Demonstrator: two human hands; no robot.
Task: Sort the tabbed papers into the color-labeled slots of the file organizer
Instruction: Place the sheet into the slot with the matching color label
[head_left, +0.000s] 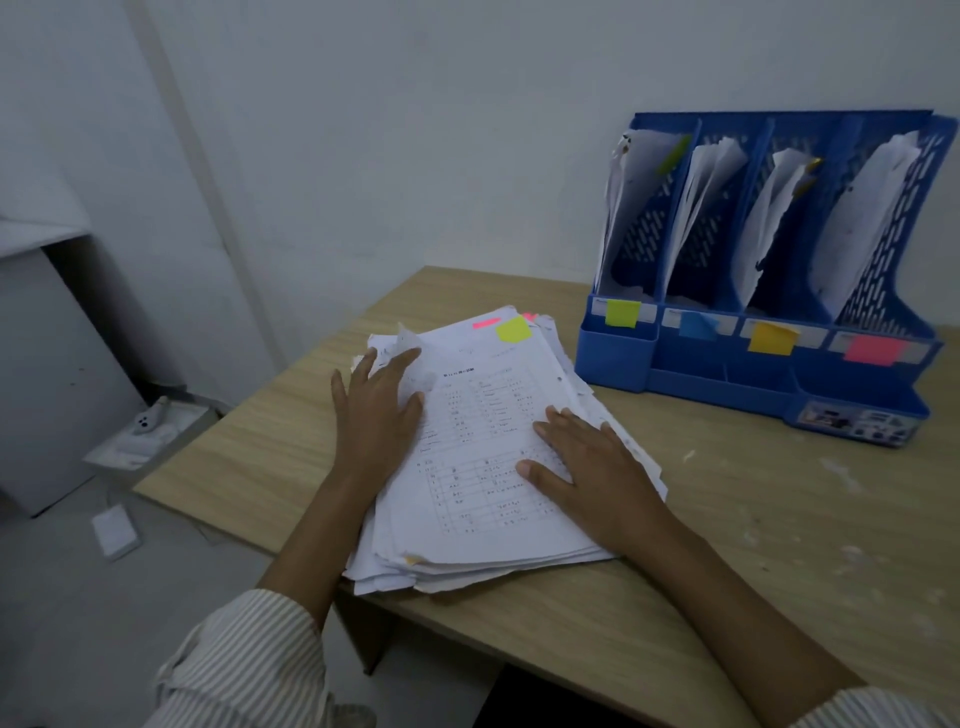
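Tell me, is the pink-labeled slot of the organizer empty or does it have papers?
Not empty. White sheets stand leaning in the slot above the pink label.

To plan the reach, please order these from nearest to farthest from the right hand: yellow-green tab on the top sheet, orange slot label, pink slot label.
1. Yellow-green tab, at the stack's far edge.
2. Orange slot label, third slot from the left.
3. Pink slot label, rightmost slot.

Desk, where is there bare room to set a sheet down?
Bare wood lies right of the paper stack, in front of the blue file organizer, and along the desk edge beyond the left hand. The gap between stack and organizer is tight.
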